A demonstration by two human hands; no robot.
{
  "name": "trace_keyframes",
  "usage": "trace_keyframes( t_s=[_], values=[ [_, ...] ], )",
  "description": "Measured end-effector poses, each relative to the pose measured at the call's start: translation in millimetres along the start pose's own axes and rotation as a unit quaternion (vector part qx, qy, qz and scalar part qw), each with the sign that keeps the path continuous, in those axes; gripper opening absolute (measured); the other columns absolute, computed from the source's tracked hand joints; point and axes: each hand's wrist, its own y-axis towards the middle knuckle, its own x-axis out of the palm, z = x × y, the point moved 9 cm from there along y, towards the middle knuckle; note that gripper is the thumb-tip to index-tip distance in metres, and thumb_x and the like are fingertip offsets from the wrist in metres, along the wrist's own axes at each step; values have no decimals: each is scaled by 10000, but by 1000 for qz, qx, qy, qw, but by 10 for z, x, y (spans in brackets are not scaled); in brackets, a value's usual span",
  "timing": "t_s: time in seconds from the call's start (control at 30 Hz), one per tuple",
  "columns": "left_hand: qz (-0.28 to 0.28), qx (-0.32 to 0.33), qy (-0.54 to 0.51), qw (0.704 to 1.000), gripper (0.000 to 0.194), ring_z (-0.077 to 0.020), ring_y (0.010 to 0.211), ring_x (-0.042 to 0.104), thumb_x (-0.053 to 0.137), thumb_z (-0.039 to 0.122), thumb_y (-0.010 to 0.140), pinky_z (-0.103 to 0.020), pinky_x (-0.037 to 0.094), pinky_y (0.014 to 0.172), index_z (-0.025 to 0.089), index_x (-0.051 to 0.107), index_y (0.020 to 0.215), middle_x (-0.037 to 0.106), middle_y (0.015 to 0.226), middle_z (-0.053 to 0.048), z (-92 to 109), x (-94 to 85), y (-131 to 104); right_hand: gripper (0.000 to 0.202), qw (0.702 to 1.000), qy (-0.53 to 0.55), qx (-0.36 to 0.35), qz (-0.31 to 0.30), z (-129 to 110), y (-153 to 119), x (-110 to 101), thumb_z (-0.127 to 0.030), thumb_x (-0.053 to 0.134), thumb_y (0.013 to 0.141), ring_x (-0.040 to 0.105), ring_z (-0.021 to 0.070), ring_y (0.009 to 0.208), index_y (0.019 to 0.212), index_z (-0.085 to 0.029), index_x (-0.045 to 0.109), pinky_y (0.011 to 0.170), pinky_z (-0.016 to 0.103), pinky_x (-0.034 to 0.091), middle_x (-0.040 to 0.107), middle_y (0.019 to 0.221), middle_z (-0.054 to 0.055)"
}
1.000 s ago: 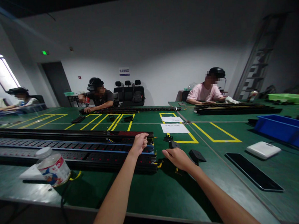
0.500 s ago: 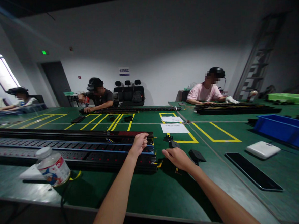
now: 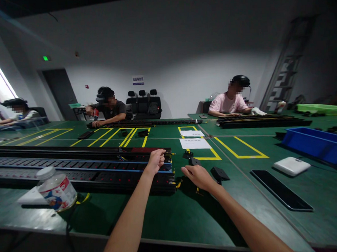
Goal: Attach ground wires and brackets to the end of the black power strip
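Note:
Several long black rails (image 3: pixel 108 175) with blue edges and red dots lie side by side on the green table, their ends at mid-view with short yellow wires (image 3: pixel 178 184). My left hand (image 3: pixel 157 161) is over these ends, its fingers curled closed; whatever they pinch is too small to make out. To the right of the rail ends is my right hand (image 3: pixel 198 176), closed with the thumb pointing left, its fingers mostly hidden beneath. Beside it lie a square black part (image 3: pixel 219 173) and a small black piece (image 3: pixel 194 161) just behind.
A clear plastic jar (image 3: pixel 56 189) stands at the left front. On the right are a black phone (image 3: pixel 281 190), a white box (image 3: pixel 292 166) and a blue bin (image 3: pixel 318 147). Paper sheets (image 3: pixel 196 143) lie mid-table. Across the table people work, one holding a red drill (image 3: pixel 96 114).
The whole view has shifted slightly, so the scene sits a little further left. My two hands keep nearly the same place and pose relative to the rail ends.

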Motion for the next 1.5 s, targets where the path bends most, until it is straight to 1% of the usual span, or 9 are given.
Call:
trace_keyframes(
  t_s=[0.2, 0.37, 0.47, 0.6, 0.7, 0.87, 1.07, 1.27, 1.5],
  values=[
    [-7, 1, -11, 1000, 354, -5, 349, 188, 735, 236, 662, -160, 83, 362, 208, 382, 658, 262, 467, 144, 4, 18, 6, 302, 992, 122, -23, 30, -87, -5, -108, -373, 394, 1024, 635, 188, 826, 1152, -214, 616, 713, 253, 392, 686, 902, 37],
    [-6, -1, -7, 1000, 343, -7, 343, 190, 746, 244, 671, -159, 87, 360, 203, 406, 665, 250, 461, 148, 2, 7, 5, 364, 995, 91, -44, -3, -198, -28, -47, -271, 439, 989, 626, 173, 891, 1312, -275, 607, 774, 250, 420, 648, 1068, 53],
    [-4, -1, -7, 1000, 337, -10, 342, 190, 754, 248, 674, -158, 89, 356, 202, 421, 670, 221, 452, 154, 2, 6, 5, 384, 994, 86, -69, -28, -245, -27, 27, -188, 467, 950, 614, 171, 918, 1286, -257, 640, 813, 241, 417, 631, 1035, 56],
    [0, -3, -5, 1000, 333, -9, 341, 187, 756, 255, 676, -156, 88, 354, 201, 428, 672, 216, 447, 155, 2, 2, 5, 322, 992, 90, -67, -52, -230, -12, 103, -104, 459, 902, 606, 168, 908, 1046, -193, 734, 819, 233, 410, 631, 979, 63],
    [-4, -2, -6, 1000, 339, -8, 339, 190, 759, 258, 678, -155, 85, 355, 201, 424, 669, 211, 449, 155, 2, 5, 9, 295, 996, 74, -51, -30, -205, -1, 75, -119, 457, 912, 608, 164, 910, 1017, -197, 721, 804, 229, 401, 646, 986, 59],
    [-11, 3, -14, 1000, 353, -8, 345, 191, 758, 238, 672, -152, 81, 356, 203, 407, 663, 216, 460, 152, 12, 5, 14, 231, 995, 32, 71, 67, 53, -2, -161, -231, 453, 962, 623, 175, 884, 987, -222, 683, 699, 242, 364, 690, 979, 48],
    [-8, 0, -18, 1000, 356, -6, 348, 189, 746, 219, 670, -149, 79, 357, 205, 391, 650, 219, 461, 149, 19, 11, 11, 254, 959, 3, 223, 177, 555, -129, -582, -277, 438, 966, 644, 201, 888, 1043, -218, 673, 649, 267, 348, 707, 1033, 70],
    [-3, 0, -5, 1000, 320, -9, 341, 198, 755, 246, 688, -146, 87, 355, 196, 439, 680, 217, 453, 153, 25, -3, 23, 293, 955, -69, 281, 63, 796, -150, -472, -351, 452, 961, 682, 235, 835, 965, -215, 712, 611, 271, 360, 733, 961, 104],
    [1, -9, -2, 1000, 315, -14, 342, 194, 736, 237, 689, -148, 100, 346, 202, 424, 674, 227, 444, 152, 29, -8, 20, 384, 978, -62, 196, -14, 518, -61, -224, -421, 427, 979, 689, 243, 801, 868, -202, 722, 634, 275, 385, 731, 885, 128]
  ],
)
